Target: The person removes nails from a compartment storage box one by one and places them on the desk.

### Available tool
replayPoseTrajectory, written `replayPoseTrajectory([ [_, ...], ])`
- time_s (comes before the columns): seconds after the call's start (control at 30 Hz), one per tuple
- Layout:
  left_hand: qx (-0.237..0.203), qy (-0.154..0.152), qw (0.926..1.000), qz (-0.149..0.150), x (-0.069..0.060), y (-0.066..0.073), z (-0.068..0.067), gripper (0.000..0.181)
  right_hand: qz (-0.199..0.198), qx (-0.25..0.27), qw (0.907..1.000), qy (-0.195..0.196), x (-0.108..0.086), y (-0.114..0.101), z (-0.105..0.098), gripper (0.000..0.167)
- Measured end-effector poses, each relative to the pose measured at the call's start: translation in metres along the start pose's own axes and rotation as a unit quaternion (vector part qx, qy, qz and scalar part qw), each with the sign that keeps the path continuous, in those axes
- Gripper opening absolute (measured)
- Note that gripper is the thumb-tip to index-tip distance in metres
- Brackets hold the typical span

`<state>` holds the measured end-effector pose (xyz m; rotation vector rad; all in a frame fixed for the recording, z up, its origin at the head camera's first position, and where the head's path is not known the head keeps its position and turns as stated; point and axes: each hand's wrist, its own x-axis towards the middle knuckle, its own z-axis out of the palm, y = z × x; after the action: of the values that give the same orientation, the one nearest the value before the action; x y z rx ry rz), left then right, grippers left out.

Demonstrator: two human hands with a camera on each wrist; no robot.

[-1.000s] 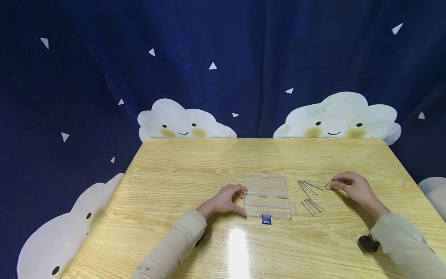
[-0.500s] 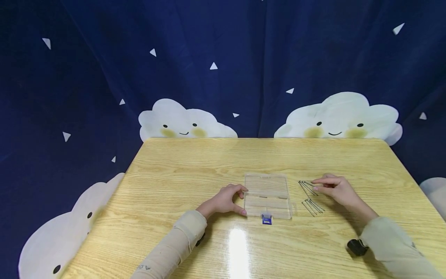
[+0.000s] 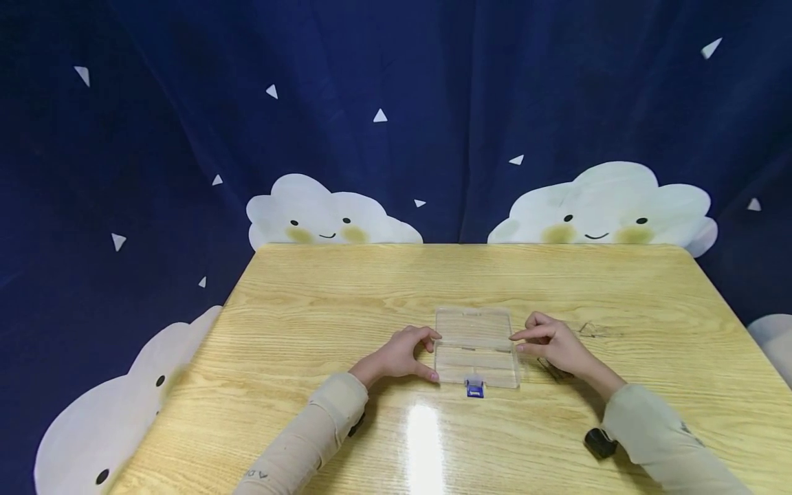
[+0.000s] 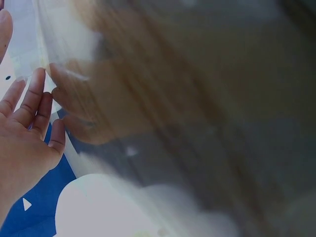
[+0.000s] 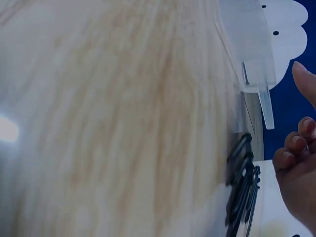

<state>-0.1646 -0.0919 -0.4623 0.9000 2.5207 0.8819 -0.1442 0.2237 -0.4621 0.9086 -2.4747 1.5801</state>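
Observation:
A clear plastic box (image 3: 475, 326) lies open and flat on the table, lid folded toward the back. Its blue latch (image 3: 474, 390) hangs at the front. My left hand (image 3: 402, 354) touches the box's left side with thumb and fingertips. At the right side, my right hand (image 3: 553, 345) has its thumb and forefinger beside the box edge, slightly apart; I see nothing held between them. The other fingers are bent. Thin dark metal rods that look like nails (image 3: 557, 371) lie partly hidden under this hand. In the right wrist view the dark rods (image 5: 242, 192) are blurred.
The pale wood-grain table (image 3: 334, 289) carries a bright glare spot at the front. Faint thin lines lie right of the right hand. A dark blue curtain (image 3: 371, 69) with clouds and triangles hangs behind the table. A black wrist device (image 3: 600, 443) sits below the right sleeve.
My right hand has moved left, from the far side of the metal rods, across them, to the box's right edge. The left hand and the box stay in place.

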Motion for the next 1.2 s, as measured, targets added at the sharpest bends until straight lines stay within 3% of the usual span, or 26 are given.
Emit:
replayPoseTrajectory([
  [0.23, 0.009, 0.001, 1.0, 0.004, 0.001, -0.001, 0.001, 0.069, -0.008, -0.068, 0.9975, -0.02, -0.001, 0.016, 0.009, 0.012],
  [0.43, 0.008, 0.003, 1.0, 0.001, 0.0, -0.002, 0.001, 0.069, -0.041, -0.144, 0.9875, -0.05, 0.001, 0.011, 0.014, 0.012],
  [0.7, 0.01, 0.003, 0.9999, -0.002, 0.001, -0.002, 0.002, 0.07, 0.018, -0.246, 0.9626, -0.113, 0.006, -0.004, 0.018, 0.015],
  [0.8, 0.011, 0.005, 0.9999, -0.002, 0.001, -0.003, 0.002, 0.07, 0.02, -0.25, 0.9602, -0.123, 0.008, -0.006, 0.019, 0.015],
  [1.0, 0.008, 0.003, 1.0, -0.002, 0.001, -0.003, 0.002, 0.069, -0.064, -0.211, 0.9701, -0.101, 0.007, 0.006, 0.021, 0.015],
  [1.2, 0.013, 0.005, 0.9999, 0.003, 0.001, -0.001, 0.002, 0.069, -0.168, -0.184, 0.9657, -0.074, 0.011, 0.017, 0.026, 0.018],
])
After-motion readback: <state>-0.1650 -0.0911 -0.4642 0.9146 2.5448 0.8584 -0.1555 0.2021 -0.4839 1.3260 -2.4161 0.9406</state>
